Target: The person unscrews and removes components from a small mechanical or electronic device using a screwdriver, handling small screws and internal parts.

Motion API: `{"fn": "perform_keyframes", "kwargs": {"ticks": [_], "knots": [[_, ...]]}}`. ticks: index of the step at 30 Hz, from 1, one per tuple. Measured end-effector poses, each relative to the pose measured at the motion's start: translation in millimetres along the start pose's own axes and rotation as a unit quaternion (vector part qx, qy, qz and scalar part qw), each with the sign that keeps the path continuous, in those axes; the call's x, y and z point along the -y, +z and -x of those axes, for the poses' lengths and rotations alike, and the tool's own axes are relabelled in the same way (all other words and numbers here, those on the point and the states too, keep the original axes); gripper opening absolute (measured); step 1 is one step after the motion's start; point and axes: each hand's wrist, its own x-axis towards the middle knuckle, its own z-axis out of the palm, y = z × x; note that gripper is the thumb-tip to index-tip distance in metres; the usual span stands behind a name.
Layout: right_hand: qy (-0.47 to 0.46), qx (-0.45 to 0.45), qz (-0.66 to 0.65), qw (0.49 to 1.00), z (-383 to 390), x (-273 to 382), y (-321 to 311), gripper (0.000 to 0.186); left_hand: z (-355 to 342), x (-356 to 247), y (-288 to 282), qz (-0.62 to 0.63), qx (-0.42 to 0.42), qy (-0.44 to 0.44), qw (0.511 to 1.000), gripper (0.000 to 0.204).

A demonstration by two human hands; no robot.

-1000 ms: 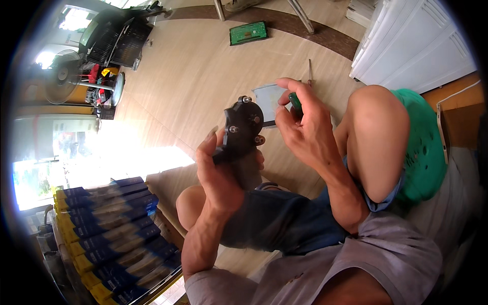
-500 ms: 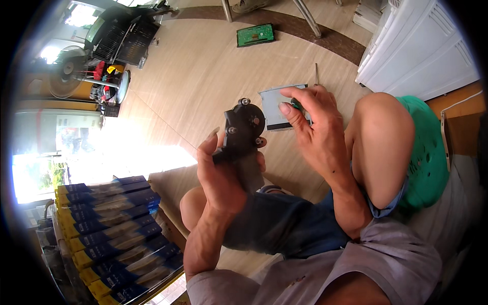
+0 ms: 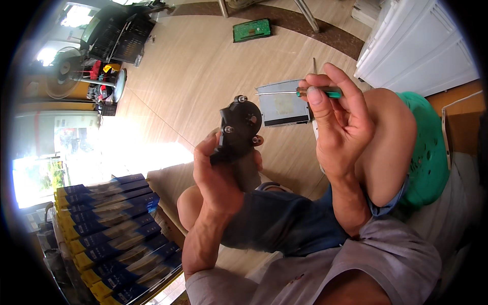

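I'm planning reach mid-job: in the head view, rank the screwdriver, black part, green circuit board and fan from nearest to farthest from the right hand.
1. Screwdriver: held in the right hand.
2. Black part: to its left, in the left hand.
3. Green circuit board: on the floor, ahead and left.
4. Fan: far left.

The screwdriver point(image 3: 301, 92) now points left, shaft point(image 3: 277, 93) showing.

floor point(image 3: 188, 76): pale, wood-grained, dark brown band point(image 3: 338, 44) | green circuit board point(image 3: 252, 30), flat | grey rectangular panel point(image 3: 282, 105), black strip point(image 3: 287, 121) | thin shaft point(image 3: 314, 65) near panel, partly hidden
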Motion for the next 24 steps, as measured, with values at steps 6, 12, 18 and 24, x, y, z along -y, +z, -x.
{"fn": "perform_keyframes", "kwargs": {"ticks": [6,12,18,24], "knots": [[-0.018,0.027,-0.040,0.999,0.1,6.4,-1.3,0.037,0.1,-0.6,3.9,0.001,0.002,-0.002,1.000,0.054],[-0.026,0.039,-0.025,0.999,-0.4,6.3,-1.6,0.034,-0.2,-0.1,3.0,-0.006,-0.006,-0.005,1.000,0.055],[-0.026,0.040,-0.025,0.999,-1.6,5.6,-0.2,0.032,0.5,-0.1,2.3,-0.012,-0.002,-0.001,1.000,0.058],[-0.016,0.053,0.004,0.998,-0.3,5.2,0.1,0.030,0.1,0.4,0.0,-0.009,0.000,0.001,1.000,0.058]]}}
